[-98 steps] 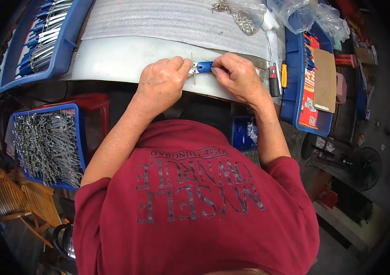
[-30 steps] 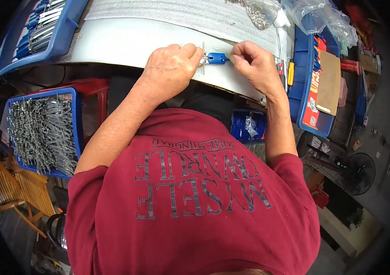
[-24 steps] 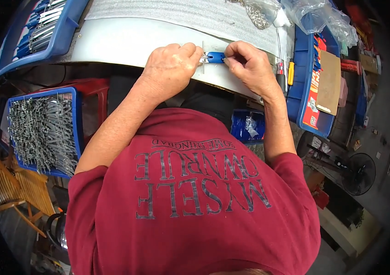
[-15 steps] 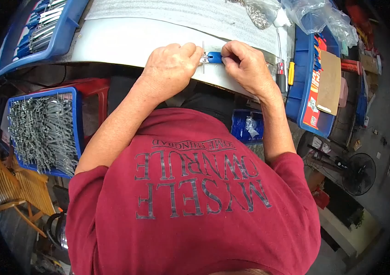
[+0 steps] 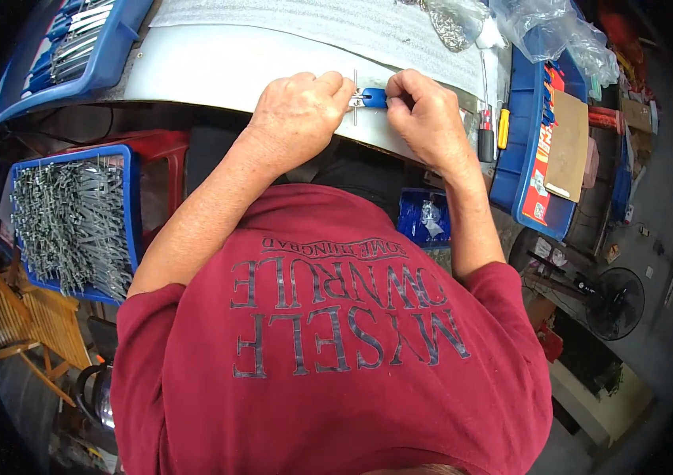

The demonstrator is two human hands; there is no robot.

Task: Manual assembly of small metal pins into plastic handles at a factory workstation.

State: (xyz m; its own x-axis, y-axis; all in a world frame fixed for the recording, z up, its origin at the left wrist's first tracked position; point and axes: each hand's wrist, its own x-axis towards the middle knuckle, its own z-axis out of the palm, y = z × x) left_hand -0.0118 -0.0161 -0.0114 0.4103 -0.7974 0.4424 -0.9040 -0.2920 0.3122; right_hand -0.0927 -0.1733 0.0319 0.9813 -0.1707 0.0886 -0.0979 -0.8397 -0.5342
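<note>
Between my hands, at the near edge of the white-topped bench point(image 5: 218, 67), lies a small metal tool with a blue handle point(image 5: 374, 97). A thin metal rod point(image 5: 355, 77) stands crosswise at its metal end. My left hand point(image 5: 301, 109) is closed on that metal end, its curled fingers hiding most of it. The fingers and thumb of my right hand point(image 5: 425, 107) pinch the blue end, and the tip of it is hidden under them.
Left of me are a blue tray point(image 5: 119, 59) of blue-handled metal pieces and a blue bin point(image 5: 134, 210) full of metal parts. Two screwdrivers, one with a yellow handle point(image 5: 503, 128), lie right, beside a blue bin point(image 5: 511, 178) with cardboard. Plastic bags point(image 5: 538, 32) lie at the far right.
Both hands keep their grip on the blue-handled tool, almost still. The whole view has shifted very slightly.
</note>
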